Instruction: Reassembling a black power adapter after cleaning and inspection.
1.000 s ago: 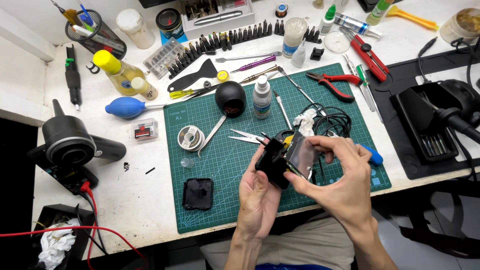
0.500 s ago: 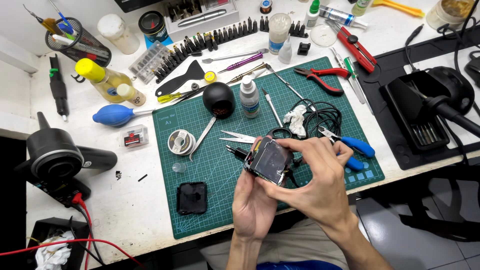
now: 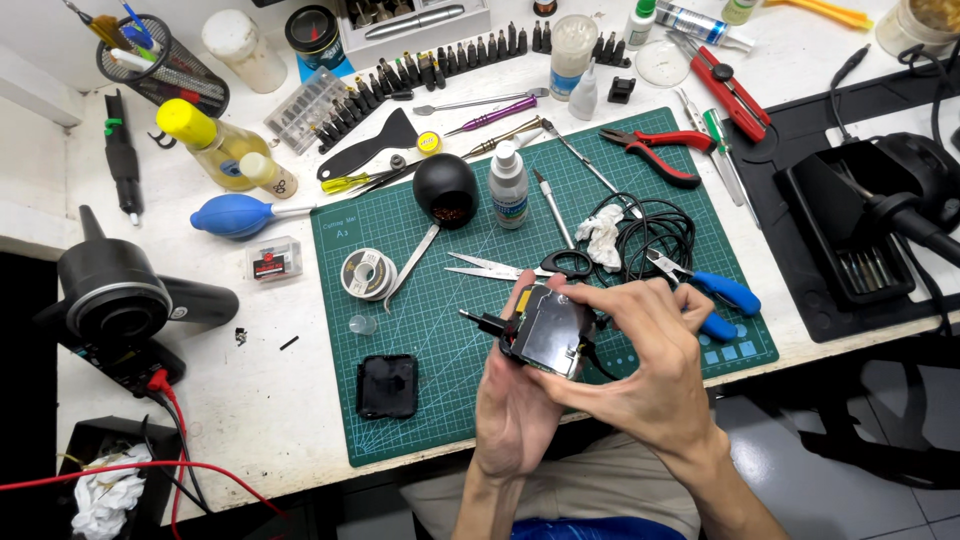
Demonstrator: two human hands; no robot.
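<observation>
Between the left hand [image 3: 515, 405] and right hand [image 3: 650, 365] sits a small black device [image 3: 545, 330].

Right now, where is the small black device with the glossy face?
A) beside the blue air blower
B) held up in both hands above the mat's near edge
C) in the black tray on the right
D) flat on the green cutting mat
B: the small black device sits cradled in the left hand while the right hand grips it from the other side, above the near part of the green cutting mat.
</observation>
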